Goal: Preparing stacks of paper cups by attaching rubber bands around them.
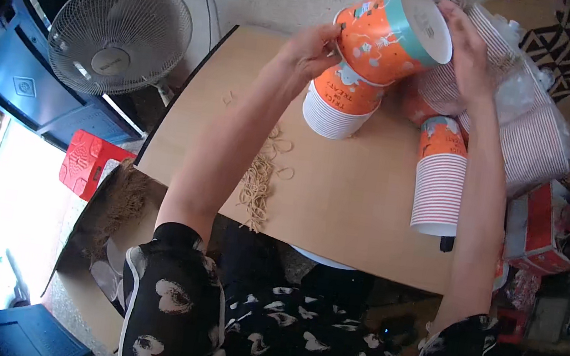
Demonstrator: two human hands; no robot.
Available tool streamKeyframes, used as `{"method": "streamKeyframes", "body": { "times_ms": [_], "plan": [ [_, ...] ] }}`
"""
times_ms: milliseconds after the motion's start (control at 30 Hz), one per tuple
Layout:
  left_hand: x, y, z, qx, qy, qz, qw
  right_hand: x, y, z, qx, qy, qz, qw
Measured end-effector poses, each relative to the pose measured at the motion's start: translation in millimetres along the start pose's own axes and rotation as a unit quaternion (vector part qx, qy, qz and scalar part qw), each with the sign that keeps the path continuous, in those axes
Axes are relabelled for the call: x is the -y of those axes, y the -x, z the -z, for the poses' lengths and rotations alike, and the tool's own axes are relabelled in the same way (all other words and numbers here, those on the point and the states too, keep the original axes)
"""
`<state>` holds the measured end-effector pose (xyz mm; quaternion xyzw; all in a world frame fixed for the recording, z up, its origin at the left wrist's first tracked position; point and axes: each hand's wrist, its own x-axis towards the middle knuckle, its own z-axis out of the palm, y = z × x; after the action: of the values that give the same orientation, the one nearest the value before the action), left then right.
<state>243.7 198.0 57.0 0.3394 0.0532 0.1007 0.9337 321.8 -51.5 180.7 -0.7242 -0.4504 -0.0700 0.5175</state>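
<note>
Between my two hands is an orange paper bucket [379, 35] with a teal band and printed pictures, tilted so its white bottom faces up and right. My left hand [312, 50] grips it at the lower left edge, fingers closed there. The fingers of my right hand [466, 49] curve round the edge of its bottom on the right. Just below it, partly covered, a nested stack of orange buckets [341, 106] stands on the brown tabletop [340, 200]. Another nested stack [439, 180] lies beside my right forearm.
Tan cord loops [259, 182] lie in a loose pile left of the stack. Plastic-wrapped bucket stacks [530, 149] crowd the right side, above a red and white box [544, 234]. A fan [118, 37] stands at the far left; an open carton [88, 282] holds more cords.
</note>
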Motion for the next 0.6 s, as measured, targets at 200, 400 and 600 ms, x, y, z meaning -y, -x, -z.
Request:
{"method": "streamKeyframes", "body": {
  "times_ms": [200, 400, 600],
  "plan": [
    [15.8, 6.6, 16.6, 0.053, -0.108, 0.033, 0.992, -18.7, 4.6, -15.2, 0.086, 0.262, 0.082, 0.958],
    [33.2, 4.5, 38.1, -0.055, -0.209, 0.065, 0.974, -25.2, 7.6, -29.7, 0.093, 0.262, 0.026, 0.960],
    [52.4, 7.7, 102.8, -0.149, -0.192, 0.079, 0.967, -53.1, 3.3, -53.5, 0.141, 0.263, -0.029, 0.954]
  ]
}}
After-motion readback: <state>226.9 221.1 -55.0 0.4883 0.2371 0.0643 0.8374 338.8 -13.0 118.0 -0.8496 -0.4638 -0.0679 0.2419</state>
